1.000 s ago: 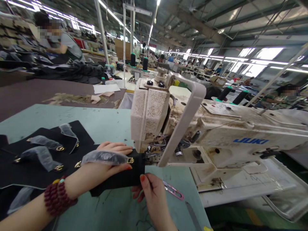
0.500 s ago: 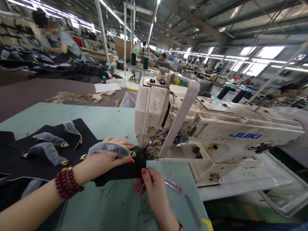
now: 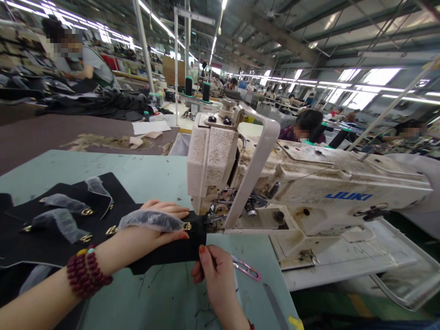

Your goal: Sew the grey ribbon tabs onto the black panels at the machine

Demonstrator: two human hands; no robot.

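Note:
A black panel (image 3: 172, 251) lies on the pale green table, its right end at the needle area of a white JUKI sewing machine (image 3: 213, 156). My left hand (image 3: 147, 233) rests on the panel, fingers spread, under a plastic-wrapped strap (image 3: 151, 219) with gold rings that crosses the back of the hand. With thumb and fingers, my right hand (image 3: 216, 270) pinches the panel's lower right corner. To the left lie more black pieces (image 3: 120, 192) with plastic-wrapped handles and gold hardware.
Pink thread snips (image 3: 247, 268) and a flat grey blade-like strip (image 3: 275, 305) lie right of my right hand. Loose threads are scattered on the green table (image 3: 154, 307). Scraps lie on the brown table (image 3: 30, 133) behind. People sit at other stations beyond.
The view has shifted slightly, so hands, panel and machine sit a little further left. A person's head has appeared behind the machine. Both hands keep their places on the panel.

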